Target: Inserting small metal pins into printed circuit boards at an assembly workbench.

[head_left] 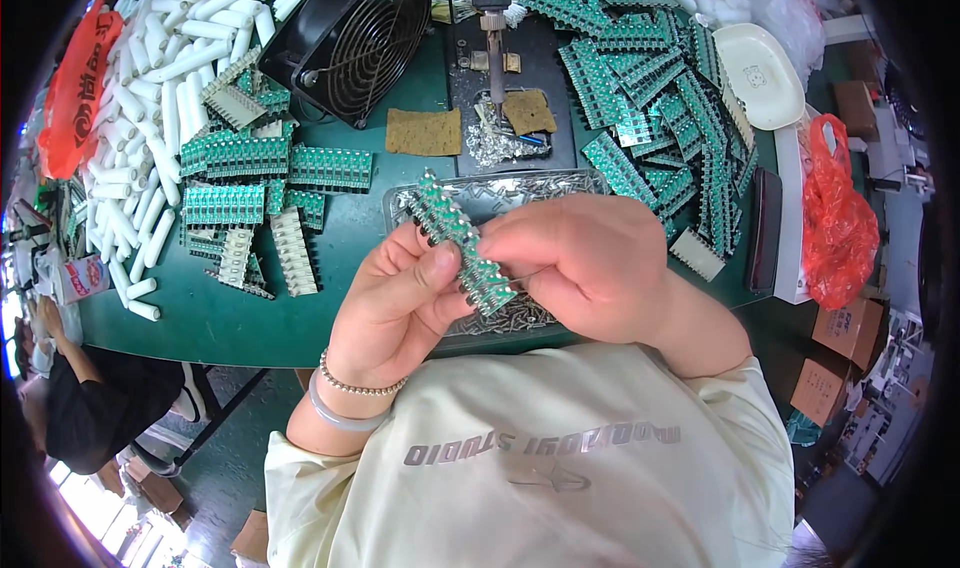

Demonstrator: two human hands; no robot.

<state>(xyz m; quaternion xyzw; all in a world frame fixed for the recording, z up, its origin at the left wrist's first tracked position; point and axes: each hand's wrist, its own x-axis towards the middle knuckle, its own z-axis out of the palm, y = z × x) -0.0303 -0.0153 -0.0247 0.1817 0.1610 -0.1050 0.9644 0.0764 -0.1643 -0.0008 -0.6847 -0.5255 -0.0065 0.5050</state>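
Over a clear tray of small metal parts, my left hand holds a strip of green circuit boards slantwise between thumb and fingers. Solder blobs and small metal pieces line the strip's edges. My right hand is closed in a pinch against the strip's right side, near its lower end. A thin shiny sliver shows at those fingertips, too small to name. Beyond the tray, a soldering iron points straight down from its holder above a patch of silvery solder scraps.
Stacked circuit board strips lie left and right on the green table. White tubes fill the far left. A black fan stands beside the iron, near a brown sponge. Another person's arm shows at left.
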